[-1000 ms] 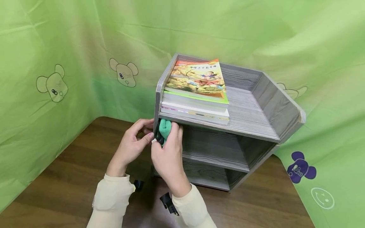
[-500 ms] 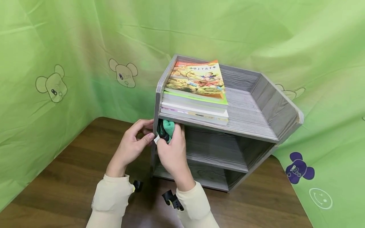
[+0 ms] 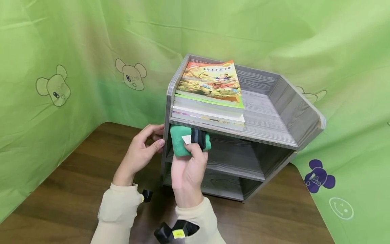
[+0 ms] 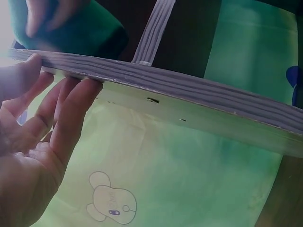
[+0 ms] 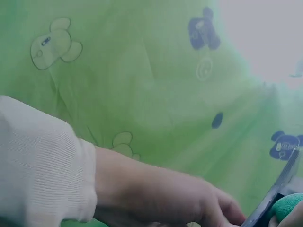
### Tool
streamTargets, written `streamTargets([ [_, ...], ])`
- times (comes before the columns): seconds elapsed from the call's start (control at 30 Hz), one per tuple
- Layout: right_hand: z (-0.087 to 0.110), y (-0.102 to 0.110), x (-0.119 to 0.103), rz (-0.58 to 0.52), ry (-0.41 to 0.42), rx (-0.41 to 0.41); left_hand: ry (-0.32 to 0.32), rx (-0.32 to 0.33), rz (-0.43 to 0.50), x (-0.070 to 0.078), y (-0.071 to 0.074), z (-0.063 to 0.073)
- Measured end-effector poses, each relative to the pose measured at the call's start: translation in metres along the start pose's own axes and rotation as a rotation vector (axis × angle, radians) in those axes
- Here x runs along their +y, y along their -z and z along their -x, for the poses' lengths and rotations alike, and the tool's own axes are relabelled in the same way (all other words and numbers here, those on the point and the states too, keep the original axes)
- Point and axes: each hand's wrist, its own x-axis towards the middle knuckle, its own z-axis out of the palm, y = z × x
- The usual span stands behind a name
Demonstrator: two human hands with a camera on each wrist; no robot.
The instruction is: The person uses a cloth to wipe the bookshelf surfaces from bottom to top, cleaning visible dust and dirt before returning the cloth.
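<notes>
My right hand [image 3: 190,166] holds a folded green towel [image 3: 180,137] by its lower edge, thumb over its face. A black band [image 3: 198,138] crosses the towel, and a small white tag [image 3: 186,139] shows beside the thumb. The towel is at the upper left of the grey wooden shelf's [image 3: 272,118] middle opening, just under the top board. My left hand [image 3: 141,152] touches the shelf's left side panel [image 4: 189,92], thumb at the front edge, fingertips on the outer face. In the right wrist view the towel [image 5: 286,205] is mostly cut off.
Several books [image 3: 210,84] lie stacked at the left of the shelf's top, against the side panel. Below the middle opening is a lower compartment [image 3: 222,184]. The shelf stands on a brown wooden table [image 3: 76,189], with a green printed curtain [image 3: 91,40] close behind.
My right hand has turned palm upward and drawn the towel forward, so its broad face, band and tag now show. My left hand has stayed at the panel.
</notes>
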Motion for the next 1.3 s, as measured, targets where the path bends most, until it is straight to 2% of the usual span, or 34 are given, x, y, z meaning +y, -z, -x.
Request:
streamTargets([
  [0.17, -0.014, -0.005, 0.005, -0.058, 0.005, -0.027, -0.025, 0.004, -0.038, 0.002, -0.002, -0.003],
  [0.3, -0.003, -0.004, -0.003, -0.092, 0.012, -0.004, -0.031, 0.003, -0.068, 0.004, -0.005, -0.006],
  [0.4, 0.002, -0.002, -0.004, -0.1, 0.028, -0.02, -0.028, -0.005, -0.079, 0.004, -0.007, -0.006],
  [0.63, -0.016, -0.004, 0.005, -0.091, 0.015, -0.073, -0.017, -0.009, -0.026, 0.002, -0.005, -0.007],
  [0.77, -0.008, -0.006, -0.003, -0.103, -0.001, -0.027, -0.036, -0.009, -0.012, 0.0, -0.004, -0.008],
  [0.93, 0.003, -0.002, -0.01, -0.113, 0.002, 0.036, -0.056, -0.017, -0.015, -0.001, -0.004, -0.004],
  [1.13, -0.014, 0.003, -0.001, -0.119, -0.032, -0.014, -0.053, -0.018, -0.021, -0.003, 0.0, 0.001],
  [1.3, -0.002, 0.009, -0.016, -0.09, -0.016, 0.014, -0.045, -0.032, -0.008, -0.004, 0.001, 0.0],
])
